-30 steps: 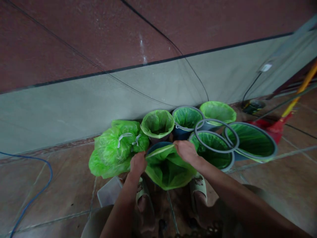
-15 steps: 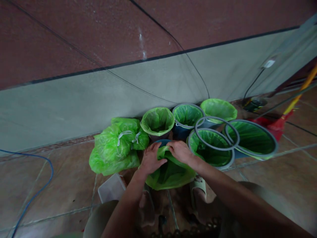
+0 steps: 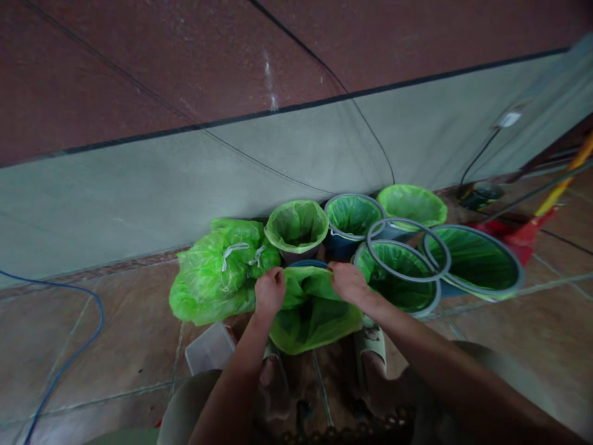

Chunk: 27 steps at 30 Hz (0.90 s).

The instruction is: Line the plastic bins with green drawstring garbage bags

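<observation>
A green bin liner point(image 3: 315, 324) hangs in and over a blue bin between my feet; only the bin's far rim point(image 3: 306, 264) shows. My left hand point(image 3: 270, 290) is closed on the liner's far edge at its left side. On the right side of that same edge, my right hand point(image 3: 348, 283) grips the plastic too. Between the two fists the edge is stretched taut just in front of the blue rim. The liner's near side drapes outward towards me.
Lined bins stand along the wall, among them one with a loose liner point(image 3: 296, 230). A loose grey ring point(image 3: 407, 222) lies across two right-hand bins. Tied green bags point(image 3: 217, 278) sit at left, near a clear plastic box point(image 3: 210, 351). A red dustpan point(image 3: 514, 238) and blue cable point(image 3: 99, 309) flank these.
My hands have moved apart sideways, from bunched near the middle of the liner's far edge to its two sides. The edge has gone from gathered to taut.
</observation>
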Motion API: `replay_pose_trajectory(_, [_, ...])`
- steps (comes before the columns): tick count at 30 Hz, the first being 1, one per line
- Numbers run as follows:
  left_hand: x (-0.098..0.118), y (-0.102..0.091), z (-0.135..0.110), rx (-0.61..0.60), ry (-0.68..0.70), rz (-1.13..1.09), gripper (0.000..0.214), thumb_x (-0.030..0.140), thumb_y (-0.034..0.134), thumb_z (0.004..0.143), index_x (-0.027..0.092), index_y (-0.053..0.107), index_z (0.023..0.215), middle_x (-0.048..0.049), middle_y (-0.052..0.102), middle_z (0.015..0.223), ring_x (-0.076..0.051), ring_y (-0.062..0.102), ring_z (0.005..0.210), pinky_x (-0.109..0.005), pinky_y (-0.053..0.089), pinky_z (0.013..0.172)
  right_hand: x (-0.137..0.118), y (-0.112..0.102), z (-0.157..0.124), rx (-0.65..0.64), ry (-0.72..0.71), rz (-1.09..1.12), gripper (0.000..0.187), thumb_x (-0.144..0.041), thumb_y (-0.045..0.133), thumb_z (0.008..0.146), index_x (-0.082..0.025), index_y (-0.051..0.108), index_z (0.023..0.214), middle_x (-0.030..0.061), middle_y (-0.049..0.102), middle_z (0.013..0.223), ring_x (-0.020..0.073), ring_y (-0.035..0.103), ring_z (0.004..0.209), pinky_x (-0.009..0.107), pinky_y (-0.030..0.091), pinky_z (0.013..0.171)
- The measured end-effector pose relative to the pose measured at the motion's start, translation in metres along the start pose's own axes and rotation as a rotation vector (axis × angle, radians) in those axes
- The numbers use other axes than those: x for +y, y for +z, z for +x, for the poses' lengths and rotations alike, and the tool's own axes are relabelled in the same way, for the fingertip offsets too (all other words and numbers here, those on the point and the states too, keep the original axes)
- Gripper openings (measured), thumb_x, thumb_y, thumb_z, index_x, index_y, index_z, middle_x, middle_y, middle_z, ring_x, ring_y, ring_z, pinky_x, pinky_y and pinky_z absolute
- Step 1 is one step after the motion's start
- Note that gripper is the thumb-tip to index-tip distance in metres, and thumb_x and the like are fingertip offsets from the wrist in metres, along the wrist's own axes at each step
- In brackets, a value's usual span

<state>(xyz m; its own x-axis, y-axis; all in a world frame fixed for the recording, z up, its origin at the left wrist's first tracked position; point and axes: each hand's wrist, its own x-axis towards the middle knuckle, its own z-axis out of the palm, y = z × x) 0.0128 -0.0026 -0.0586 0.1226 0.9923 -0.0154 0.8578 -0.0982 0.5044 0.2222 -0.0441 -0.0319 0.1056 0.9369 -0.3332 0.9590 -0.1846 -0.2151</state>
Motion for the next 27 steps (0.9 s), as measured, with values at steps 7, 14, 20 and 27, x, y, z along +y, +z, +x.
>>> replay_pose_trajectory(7, [-0.012,-0.008,0.008,0.056,-0.046,0.004,0.030,0.018,0.047,0.091,0.015,0.073,0.107,-0.0110,0.075,0.107,-0.021,0.069,0.095,-0.029,0.048,0.087,0.021,-0.018,0.014,0.133,0.041,0.175,0.028,-0.021,0.050,0.088,-0.020,0.074,0.103,0.0079,0.074,0.105,0.0209,0.066,0.099,0.027,0.044,0.082])
replay_pose_trajectory(14, [-0.035,0.016,0.011,-0.078,-0.247,-0.215,0.028,0.011,0.049,0.083,0.015,0.075,0.090,-0.0082,0.076,0.090,-0.019,0.068,0.083,-0.026,0.049,0.076,0.028,0.011,0.022,0.075,0.038,0.539,0.026,-0.022,0.052,0.086,-0.017,0.076,0.094,0.0049,0.075,0.086,0.0155,0.065,0.077,0.022,0.042,0.066])
replay_pose_trajectory(20, [-0.057,0.040,0.029,-0.116,-0.388,-0.305,0.021,0.020,0.054,0.082,0.015,0.072,0.071,-0.0037,0.068,0.065,-0.016,0.063,0.062,-0.024,0.042,0.056,0.047,0.047,0.043,0.046,0.175,0.727,0.029,-0.033,0.053,0.087,-0.015,0.076,0.083,0.0028,0.071,0.071,0.0136,0.061,0.063,0.021,0.040,0.055])
replay_pose_trajectory(27, [-0.072,0.065,0.068,-0.146,-0.418,-0.361,0.017,0.026,0.065,0.075,0.017,0.068,0.061,-0.0056,0.067,0.061,-0.021,0.066,0.066,-0.027,0.045,0.060,0.050,0.066,0.107,0.016,0.190,0.352,0.033,-0.032,0.049,0.092,-0.016,0.078,0.086,0.0064,0.075,0.084,0.0153,0.067,0.077,0.021,0.040,0.060])
